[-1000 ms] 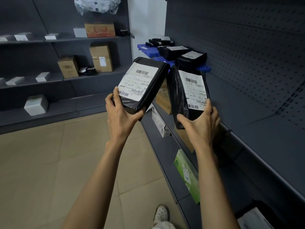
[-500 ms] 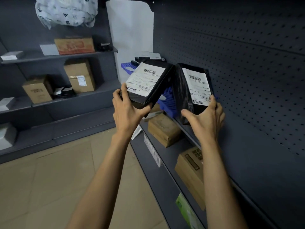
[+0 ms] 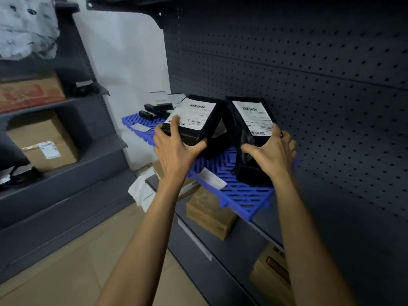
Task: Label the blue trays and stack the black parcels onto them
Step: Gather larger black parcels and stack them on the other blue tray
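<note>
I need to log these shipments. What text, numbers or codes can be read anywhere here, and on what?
No text reads clearly.
Left parcel label: barcodes, print too blurred.
Right parcel label: barcodes, print too blurred.
White tag on the blue tray: too small.
Cardboard box sticker: blurred.
Red print on the upper box: unreadable.

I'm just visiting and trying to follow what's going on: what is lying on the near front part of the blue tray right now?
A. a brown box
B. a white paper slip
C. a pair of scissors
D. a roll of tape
B: a white paper slip lies flat on the blue tray, just left of the black parcel that the right hand is holding.
</note>
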A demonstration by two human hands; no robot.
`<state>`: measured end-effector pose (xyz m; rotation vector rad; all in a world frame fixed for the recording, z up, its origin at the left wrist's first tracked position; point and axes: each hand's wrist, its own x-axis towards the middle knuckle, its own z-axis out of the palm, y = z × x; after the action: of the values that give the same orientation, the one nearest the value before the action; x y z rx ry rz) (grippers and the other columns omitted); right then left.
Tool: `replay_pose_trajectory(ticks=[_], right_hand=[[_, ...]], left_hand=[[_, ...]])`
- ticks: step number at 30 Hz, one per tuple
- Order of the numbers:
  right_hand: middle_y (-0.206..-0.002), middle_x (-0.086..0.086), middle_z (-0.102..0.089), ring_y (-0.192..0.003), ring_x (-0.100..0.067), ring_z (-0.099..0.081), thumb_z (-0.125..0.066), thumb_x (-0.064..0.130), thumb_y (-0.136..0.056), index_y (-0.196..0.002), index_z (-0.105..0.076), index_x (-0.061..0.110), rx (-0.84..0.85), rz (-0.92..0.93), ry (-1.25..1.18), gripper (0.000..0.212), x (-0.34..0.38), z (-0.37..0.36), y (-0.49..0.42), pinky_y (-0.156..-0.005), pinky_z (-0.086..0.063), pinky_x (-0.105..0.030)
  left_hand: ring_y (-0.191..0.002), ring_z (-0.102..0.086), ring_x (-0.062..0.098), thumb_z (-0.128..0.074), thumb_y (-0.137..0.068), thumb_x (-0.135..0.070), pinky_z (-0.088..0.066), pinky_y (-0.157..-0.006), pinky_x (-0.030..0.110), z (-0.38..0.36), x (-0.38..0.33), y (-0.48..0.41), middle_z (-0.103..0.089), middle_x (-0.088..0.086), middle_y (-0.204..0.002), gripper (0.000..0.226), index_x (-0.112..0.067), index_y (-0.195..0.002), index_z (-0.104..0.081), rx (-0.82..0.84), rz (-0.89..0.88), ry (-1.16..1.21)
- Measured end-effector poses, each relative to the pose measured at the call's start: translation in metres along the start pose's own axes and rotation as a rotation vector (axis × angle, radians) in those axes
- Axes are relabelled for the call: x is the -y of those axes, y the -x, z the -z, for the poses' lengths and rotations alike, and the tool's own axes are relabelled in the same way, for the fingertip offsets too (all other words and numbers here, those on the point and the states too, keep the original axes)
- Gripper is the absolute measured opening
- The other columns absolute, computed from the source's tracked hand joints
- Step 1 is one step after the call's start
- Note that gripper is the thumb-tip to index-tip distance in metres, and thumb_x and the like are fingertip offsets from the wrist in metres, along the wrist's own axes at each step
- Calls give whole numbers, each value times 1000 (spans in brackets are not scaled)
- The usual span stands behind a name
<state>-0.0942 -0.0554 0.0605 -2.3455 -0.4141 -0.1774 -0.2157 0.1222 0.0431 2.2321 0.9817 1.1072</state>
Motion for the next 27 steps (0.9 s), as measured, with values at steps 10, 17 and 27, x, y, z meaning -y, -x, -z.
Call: replay_pose_trajectory(ticks=[10, 17, 27], right_hand=[[-152, -17, -26, -140, -37, -22, -74, 59, -64, -152, -25, 22, 23, -27, 166, 107, -12, -18, -55, -112, -23, -49], [-152, -13, -27, -139, -34, -24, -75, 56, -66, -151, -27, 27, 83, 42, 175, 102, -21, -6, -62, -111, -25, -46], [-161, -12, -11, -149, -31, -6, -66, 58, -78, -155, -20, 24, 137, 140, 280, 96, -32, 2, -62, -119, -11, -49]], left_hand=[[-131, -34, 35, -68, -63, -73, -31, -103, 48, -49, -11, -27, -30, 14, -142, 77, -35, -128, -49, 82, -32, 43], [-116, -39, 26, -65, -88, -40, -47, -92, 41, -62, -32, -5, -34, 11, -129, 41, -24, -125, -54, 125, -233, 174], [-128, -35, 33, -58, -91, -5, -42, -102, 36, -61, -32, 14, -28, 17, -140, 49, -16, -137, -47, 220, -352, 89]])
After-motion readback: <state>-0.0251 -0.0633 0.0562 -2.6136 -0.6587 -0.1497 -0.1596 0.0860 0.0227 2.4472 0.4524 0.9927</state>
